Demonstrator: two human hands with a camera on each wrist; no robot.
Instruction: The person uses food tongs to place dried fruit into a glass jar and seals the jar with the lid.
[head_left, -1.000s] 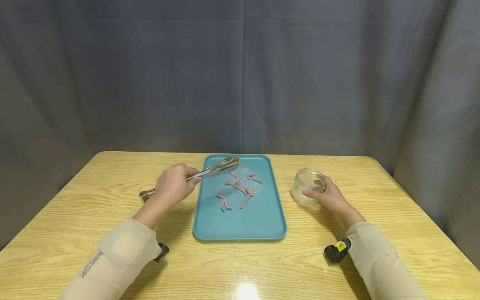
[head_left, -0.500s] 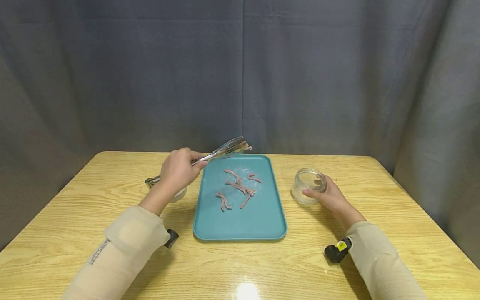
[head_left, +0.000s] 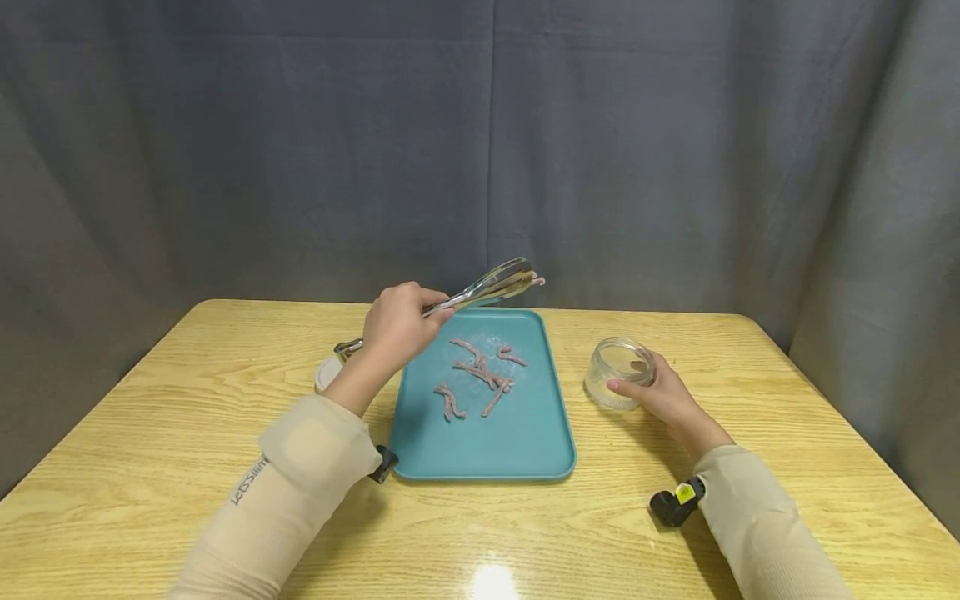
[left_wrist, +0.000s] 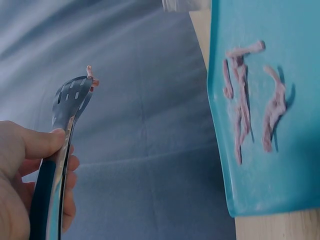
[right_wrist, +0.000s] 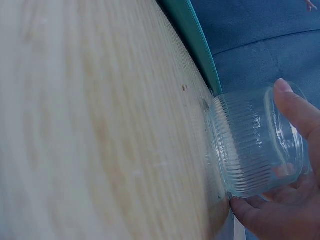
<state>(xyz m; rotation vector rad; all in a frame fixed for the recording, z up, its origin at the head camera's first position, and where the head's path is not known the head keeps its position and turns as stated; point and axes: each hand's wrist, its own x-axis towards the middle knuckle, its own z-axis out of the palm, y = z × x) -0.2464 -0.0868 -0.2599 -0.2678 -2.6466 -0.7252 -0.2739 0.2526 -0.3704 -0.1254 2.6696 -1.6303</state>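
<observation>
My left hand (head_left: 401, 327) grips metal tongs (head_left: 491, 287), lifted above the far part of a teal tray (head_left: 480, 450). A small piece of a pinkish strip (left_wrist: 95, 81) pokes out from the tips of the tongs, pinched between them. Several more pinkish, meat-like strips (head_left: 480, 375) lie in loose clumps on the tray, with white powder around some of them. To the right of the tray my right hand (head_left: 663, 396) holds a clear glass jar (head_left: 611, 375) that stands upright on the table. Ribbed walls of the jar show in the right wrist view, with the thumb near its rim.
A white round lid (head_left: 327, 374) lies left of the tray, partly hidden behind my left forearm. The wooden table (head_left: 187, 417) ends at a grey curtain (head_left: 480, 150) at the back.
My left hand has lifted the tongs from above the tray and carried them right, with a strip in their tips. The white lid has come into sight. Right hand and jar stay still.
</observation>
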